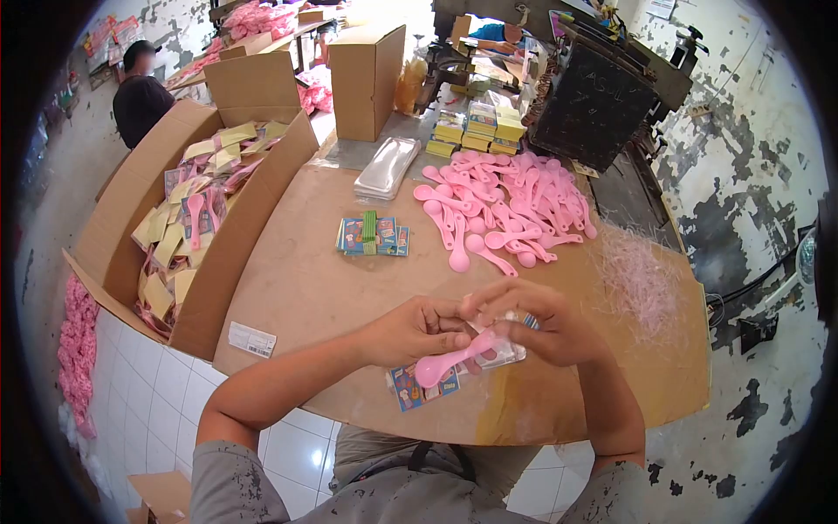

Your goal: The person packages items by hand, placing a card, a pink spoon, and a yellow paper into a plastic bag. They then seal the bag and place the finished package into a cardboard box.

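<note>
A pink spoon point(443, 365) hangs at my hands near the table's front edge, its bowl toward the lower left. My left hand point(426, 330) has its thumb and fingers pinched at clear plastic beside the spoon's handle. Around the handle's upper end curl the fingers of my right hand point(537, 323), closed on the plastic packaging. Below the spoon lies a blue printed card point(423, 389), partly covered by it. Clear plastic packaging point(508, 354) shows under my right hand. Farther forward are a pile of pink spoons point(506, 201) and a banded stack of blue cards point(373, 237).
At left stands an open carton point(201, 288) of packed spoons. Clear plastic bags point(387, 168) and card stacks point(478, 127) lie at the back, by a dark machine point(594, 105). Plastic scraps point(644, 284) lie at right. Another person point(141, 100) is at upper left.
</note>
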`<state>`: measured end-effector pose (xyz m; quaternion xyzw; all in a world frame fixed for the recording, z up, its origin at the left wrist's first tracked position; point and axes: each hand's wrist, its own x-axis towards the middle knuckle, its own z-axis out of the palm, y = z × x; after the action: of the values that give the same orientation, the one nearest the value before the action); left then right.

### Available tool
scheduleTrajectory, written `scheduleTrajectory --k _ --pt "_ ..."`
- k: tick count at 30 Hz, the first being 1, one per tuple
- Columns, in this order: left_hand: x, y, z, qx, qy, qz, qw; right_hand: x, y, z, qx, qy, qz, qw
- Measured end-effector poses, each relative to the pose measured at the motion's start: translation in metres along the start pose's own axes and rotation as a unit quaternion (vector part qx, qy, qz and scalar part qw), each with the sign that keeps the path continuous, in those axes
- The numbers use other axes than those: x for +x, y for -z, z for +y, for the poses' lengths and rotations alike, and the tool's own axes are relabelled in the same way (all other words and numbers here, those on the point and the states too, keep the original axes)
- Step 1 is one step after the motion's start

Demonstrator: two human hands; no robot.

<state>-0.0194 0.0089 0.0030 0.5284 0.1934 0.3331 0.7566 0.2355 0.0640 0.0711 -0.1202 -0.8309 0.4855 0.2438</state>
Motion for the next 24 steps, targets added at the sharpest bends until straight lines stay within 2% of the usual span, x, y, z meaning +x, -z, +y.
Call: scheduleTrajectory --k 2,5,8,11,14,17,20,24 --pt "0.001 -0.002 -0.005 0.032 -0.033 0.019 0.999 0.008 -0.005 -0.019 -0.032 0.033 -0.010 0.999" --pt "0.004 -0.014 -0.004 0.118 -0.153 0.156 0.969 0.017 -0.005 -0.047 -0.237 0.088 0.061 0.966" --pt "0.000 -0.009 0.001 0.270 -0.195 0.146 0.932 0.012 -0.006 -0.059 -0.251 0.045 0.116 0.960" --pt "-0.009 -0.019 0.013 0.358 -0.189 0.114 0.907 0.015 -0.012 -0.065 -0.288 -0.010 0.159 0.944" --pt "-0.005 -0.030 0.010 0.367 -0.227 0.167 0.887 0.016 -0.019 -0.062 -0.285 -0.029 0.190 0.939" --pt "-0.002 -0.024 0.007 0.353 -0.234 0.166 0.890 0.012 -0.021 -0.055 -0.270 -0.052 0.179 0.945" --pt "-0.006 -0.030 0.013 0.225 -0.167 0.179 0.943 0.018 -0.026 -0.034 -0.402 0.086 0.264 0.873" --pt "-0.008 -0.030 0.012 0.241 -0.175 0.188 0.936 0.019 -0.030 -0.036 -0.565 0.136 0.183 0.793"
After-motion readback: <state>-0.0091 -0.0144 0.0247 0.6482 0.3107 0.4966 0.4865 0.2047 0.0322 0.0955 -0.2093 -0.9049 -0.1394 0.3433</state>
